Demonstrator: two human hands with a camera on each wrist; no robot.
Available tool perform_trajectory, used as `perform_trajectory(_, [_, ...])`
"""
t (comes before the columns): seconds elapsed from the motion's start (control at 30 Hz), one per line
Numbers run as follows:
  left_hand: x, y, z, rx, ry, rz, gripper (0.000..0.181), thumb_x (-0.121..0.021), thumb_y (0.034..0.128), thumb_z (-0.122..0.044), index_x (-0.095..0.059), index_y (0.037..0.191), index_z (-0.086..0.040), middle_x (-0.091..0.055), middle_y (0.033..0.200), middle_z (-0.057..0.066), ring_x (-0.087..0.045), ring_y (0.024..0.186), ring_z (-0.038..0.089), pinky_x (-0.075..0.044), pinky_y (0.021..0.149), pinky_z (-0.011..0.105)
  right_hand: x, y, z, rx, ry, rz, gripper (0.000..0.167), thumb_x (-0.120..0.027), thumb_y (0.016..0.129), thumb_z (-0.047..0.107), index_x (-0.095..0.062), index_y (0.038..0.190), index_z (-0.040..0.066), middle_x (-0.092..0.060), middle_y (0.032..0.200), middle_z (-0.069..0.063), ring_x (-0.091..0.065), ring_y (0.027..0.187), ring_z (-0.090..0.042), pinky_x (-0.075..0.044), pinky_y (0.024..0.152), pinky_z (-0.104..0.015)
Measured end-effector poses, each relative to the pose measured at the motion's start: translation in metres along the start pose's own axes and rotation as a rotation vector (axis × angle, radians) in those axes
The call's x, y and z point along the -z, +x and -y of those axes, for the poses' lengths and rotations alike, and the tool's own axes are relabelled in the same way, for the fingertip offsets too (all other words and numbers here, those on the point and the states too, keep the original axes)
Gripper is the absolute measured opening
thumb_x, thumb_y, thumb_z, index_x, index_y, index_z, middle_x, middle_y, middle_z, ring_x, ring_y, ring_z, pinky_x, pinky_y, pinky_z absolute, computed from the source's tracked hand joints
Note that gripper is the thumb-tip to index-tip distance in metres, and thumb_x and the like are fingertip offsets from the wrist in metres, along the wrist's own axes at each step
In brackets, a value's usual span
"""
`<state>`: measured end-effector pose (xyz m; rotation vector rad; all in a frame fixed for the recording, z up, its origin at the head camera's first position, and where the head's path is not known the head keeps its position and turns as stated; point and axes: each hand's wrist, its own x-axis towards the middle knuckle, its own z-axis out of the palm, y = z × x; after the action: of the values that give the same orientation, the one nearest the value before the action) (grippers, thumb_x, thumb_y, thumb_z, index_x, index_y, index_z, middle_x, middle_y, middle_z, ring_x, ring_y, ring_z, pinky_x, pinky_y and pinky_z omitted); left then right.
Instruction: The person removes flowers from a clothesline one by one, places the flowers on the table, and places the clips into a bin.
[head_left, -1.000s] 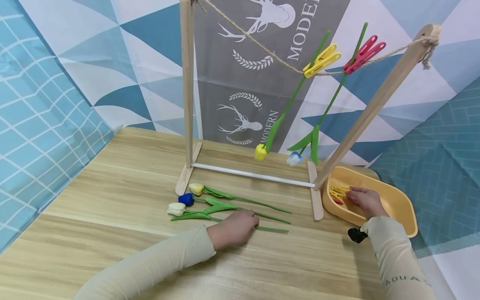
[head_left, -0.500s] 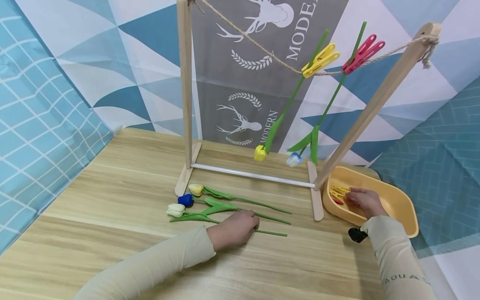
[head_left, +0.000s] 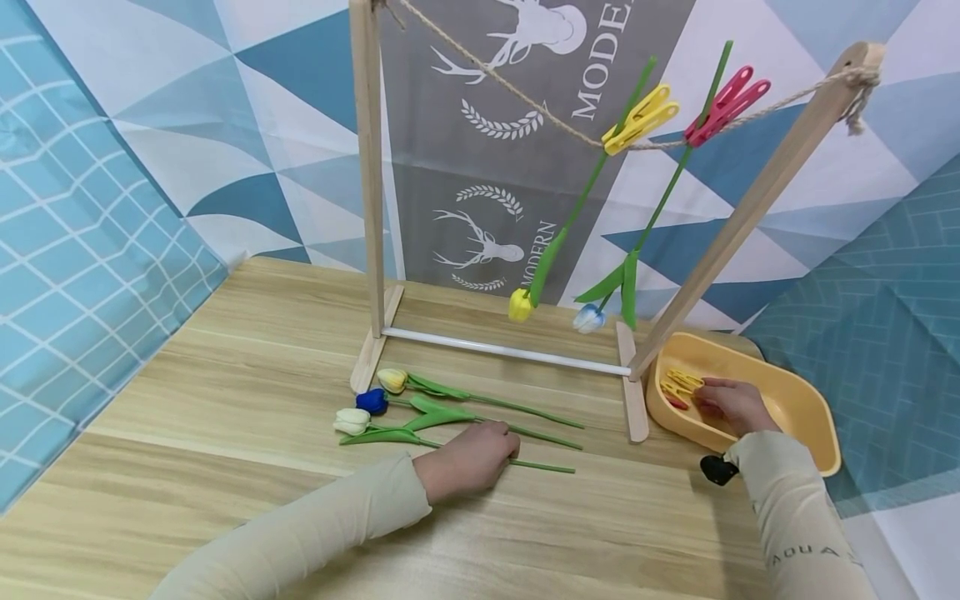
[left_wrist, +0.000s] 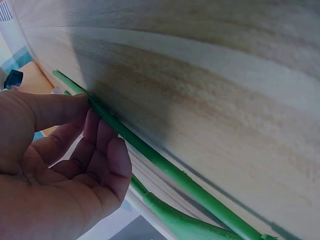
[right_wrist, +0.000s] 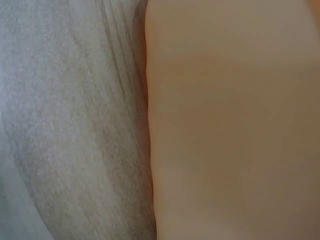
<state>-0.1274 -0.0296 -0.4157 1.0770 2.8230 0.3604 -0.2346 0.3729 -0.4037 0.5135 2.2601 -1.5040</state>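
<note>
My left hand (head_left: 472, 457) pinches the green stem of the white tulip (head_left: 352, 421), which lies nearest me on the table. In the left wrist view, the thumb and forefinger of the left hand (left_wrist: 75, 150) meet at that stem (left_wrist: 165, 162). Beyond it lie a blue tulip (head_left: 372, 402) and a yellow-and-white tulip (head_left: 392, 381). My right hand (head_left: 738, 406) reaches into the yellow-orange basin (head_left: 798, 408), its fingers at the yellow clothespins (head_left: 681, 382). A red clothespin (head_left: 674, 402) lies beside them. The right fingertips are partly hidden; the right wrist view shows only the basin wall (right_wrist: 235, 120) and table.
A wooden stand (head_left: 372, 183) holds a sagging rope (head_left: 495, 71). From it hang a yellow tulip (head_left: 521, 306) by a yellow clothespin (head_left: 641, 121) and a blue-and-white tulip (head_left: 589, 317) by a red clothespin (head_left: 726, 108). A white bar (head_left: 502, 346) joins the stand's feet.
The white tulip's stem end has shifted slightly toward me in the left hand. The right hand and yellow clothespins have moved slightly within the basin.
</note>
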Motion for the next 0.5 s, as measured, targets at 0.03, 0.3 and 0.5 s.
perform_trajectory(0.03, [-0.0003, 0.0000, 0.0001, 0.001, -0.001, -0.001, 0.011, -0.055, 0.0912, -0.009, -0.066, 0.088, -0.012, -0.058, 0.080, -0.002, -0.055, 0.074, 0.011, -0.044, 0.065, 0.021, 0.0001, 0.0008, -0.0002, -0.001, 0.000, 0.001, 0.063, -0.054, 0.092, 0.011, -0.023, 0.141, -0.013, -0.058, 0.072, 0.015, -0.062, 0.068, -0.003, -0.054, 0.068, -0.020])
perform_trajectory(0.3, [-0.0020, -0.0001, 0.0008, -0.002, 0.006, -0.004, 0.011, -0.055, 0.0912, -0.010, -0.065, 0.089, -0.012, -0.058, 0.080, -0.002, -0.056, 0.075, 0.011, -0.045, 0.066, 0.022, 0.0012, 0.0026, -0.0015, 0.001, -0.004, 0.010, 0.064, -0.054, 0.092, 0.010, -0.021, 0.142, -0.013, -0.058, 0.071, 0.016, -0.062, 0.068, -0.002, -0.053, 0.068, -0.020])
perform_trajectory(0.5, [-0.0007, -0.0013, 0.0006, 0.002, -0.006, -0.003, 0.010, -0.055, 0.0916, -0.010, -0.065, 0.089, -0.012, -0.059, 0.081, -0.001, -0.056, 0.076, 0.012, -0.045, 0.067, 0.022, 0.0009, 0.0034, -0.0020, 0.000, -0.012, 0.002, 0.065, -0.054, 0.092, 0.012, -0.021, 0.142, -0.012, -0.056, 0.072, 0.018, -0.061, 0.069, -0.001, -0.053, 0.069, -0.019])
